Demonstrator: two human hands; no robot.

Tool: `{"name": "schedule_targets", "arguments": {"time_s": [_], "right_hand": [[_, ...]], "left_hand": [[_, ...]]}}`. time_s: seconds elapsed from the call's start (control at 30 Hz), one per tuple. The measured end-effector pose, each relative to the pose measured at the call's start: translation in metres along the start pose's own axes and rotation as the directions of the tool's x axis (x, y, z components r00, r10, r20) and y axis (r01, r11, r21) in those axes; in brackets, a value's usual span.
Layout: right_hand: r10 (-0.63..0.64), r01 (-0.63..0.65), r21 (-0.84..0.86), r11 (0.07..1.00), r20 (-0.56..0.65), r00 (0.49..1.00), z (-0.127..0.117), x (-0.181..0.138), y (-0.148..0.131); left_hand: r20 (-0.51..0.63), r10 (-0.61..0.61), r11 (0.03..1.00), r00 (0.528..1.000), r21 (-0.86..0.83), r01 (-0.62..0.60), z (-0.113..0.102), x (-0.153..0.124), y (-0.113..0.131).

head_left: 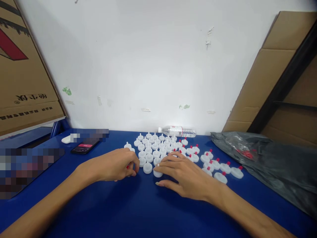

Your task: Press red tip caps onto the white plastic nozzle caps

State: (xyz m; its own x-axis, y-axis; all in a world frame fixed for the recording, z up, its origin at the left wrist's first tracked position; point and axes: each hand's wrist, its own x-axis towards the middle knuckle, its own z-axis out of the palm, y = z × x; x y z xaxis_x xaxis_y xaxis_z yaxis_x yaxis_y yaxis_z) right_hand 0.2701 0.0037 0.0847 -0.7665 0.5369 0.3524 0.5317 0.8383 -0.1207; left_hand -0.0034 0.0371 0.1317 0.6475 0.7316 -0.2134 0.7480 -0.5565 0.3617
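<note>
Two bare hands work among small white plastic caps (148,168) on a smooth blue table (148,211).
The caps are round and matt, each with a thin spout, standing in a close group between and beyond the hands; the ones at the right carry red tips (224,173). The left hand (121,165) has its fingers bent narrowly, holding a small red piece (128,167); the right hand (178,172) has its fingers spread rather wide, the forefinger at a white cap (158,173). Behind lies a clear bottle (188,132) with a red-and-white label, too small to read. The brown cardboard box (27,76) bears upside-down Chinese characters and an ® mark. A wrinkled dark plastic bag (277,168) lies at the right.
</note>
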Motion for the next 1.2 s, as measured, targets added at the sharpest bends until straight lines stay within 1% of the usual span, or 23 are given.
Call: {"name": "schedule_targets", "arguments": {"time_s": [0.17, 0.3, 0.37, 0.43, 0.53, 0.57, 0.63, 0.7, 0.77, 0.83, 0.9, 1.0, 1.07, 1.13, 1.2], "right_hand": [[0.040, -0.045, -0.046, 0.998, -0.116, 0.993, -0.006, -0.002, -0.002], [0.030, -0.033, -0.027, 0.999, -0.109, 0.994, -0.007, -0.001, -0.003], [0.014, -0.015, -0.017, 1.000, -0.101, 0.995, -0.007, 0.000, -0.003], [0.012, -0.012, 0.000, 1.000, -0.095, 0.995, -0.006, -0.001, -0.003], [0.047, -0.042, 0.043, 0.998, -0.120, 0.992, -0.004, -0.002, -0.002], [0.058, -0.051, 0.057, 0.997, -0.134, 0.989, -0.004, -0.003, -0.002], [0.079, -0.069, 0.069, 0.995, -0.153, 0.985, -0.005, -0.003, -0.001], [0.094, -0.085, 0.066, 0.994, -0.154, 0.984, -0.006, -0.004, -0.001], [0.106, -0.098, 0.062, 0.993, -0.156, 0.982, -0.008, -0.004, -0.002], [0.114, -0.105, 0.065, 0.992, -0.157, 0.981, -0.009, -0.003, -0.002], [0.126, -0.116, 0.066, 0.991, -0.155, 0.980, -0.008, -0.003, -0.002], [0.139, -0.130, 0.065, 0.989, -0.169, 0.976, -0.007, -0.004, -0.002], [0.136, -0.126, 0.062, 0.990, -0.193, 0.972, -0.005, -0.004, -0.001], [0.114, -0.104, 0.055, 0.993, -0.231, 0.966, -0.004, -0.005, 0.000], [0.084, -0.075, 0.041, 0.996, -0.274, 0.958, -0.003, -0.006, 0.001]], "left_hand": [[-0.037, 0.029, 1.000, 0.999, 0.005, -0.029, 0.003, 0.006, 0.001], [-0.086, 0.078, 0.996, 0.993, 0.042, -0.075, 0.003, 0.006, 0.001], [-0.092, 0.075, 0.996, 0.993, 0.049, -0.070, 0.001, 0.004, 0.000], [-0.059, 0.034, 0.999, 0.998, 0.029, -0.032, -0.001, 0.001, -0.001], [0.018, -0.007, 1.000, 1.000, 0.003, 0.007, -0.001, 0.001, -0.002], [0.027, -0.004, 1.000, 1.000, 0.005, 0.004, 0.000, 0.001, -0.002], [0.008, 0.020, 0.999, 1.000, 0.034, -0.020, 0.002, 0.002, 0.001], [-0.046, 0.040, 0.997, 0.998, 0.074, -0.037, 0.003, 0.001, 0.006], [-0.127, 0.047, 0.994, 0.991, 0.107, -0.033, 0.002, 0.001, 0.011], [-0.218, 0.040, 0.996, 0.975, 0.090, -0.021, 0.000, 0.002, 0.015], [-0.312, 0.053, 0.999, 0.948, 0.018, -0.050, -0.001, 0.004, 0.017], [-0.463, 0.126, 0.975, 0.877, -0.105, -0.195, 0.002, 0.011, 0.019], [-0.538, 0.134, 0.946, 0.832, -0.182, -0.269, 0.007, 0.015, 0.022], [-0.556, 0.085, 0.919, 0.827, -0.276, -0.280, 0.013, 0.019, 0.025], [-0.537, 0.036, 0.897, 0.843, -0.354, -0.264, 0.020, 0.021, 0.026]]}}
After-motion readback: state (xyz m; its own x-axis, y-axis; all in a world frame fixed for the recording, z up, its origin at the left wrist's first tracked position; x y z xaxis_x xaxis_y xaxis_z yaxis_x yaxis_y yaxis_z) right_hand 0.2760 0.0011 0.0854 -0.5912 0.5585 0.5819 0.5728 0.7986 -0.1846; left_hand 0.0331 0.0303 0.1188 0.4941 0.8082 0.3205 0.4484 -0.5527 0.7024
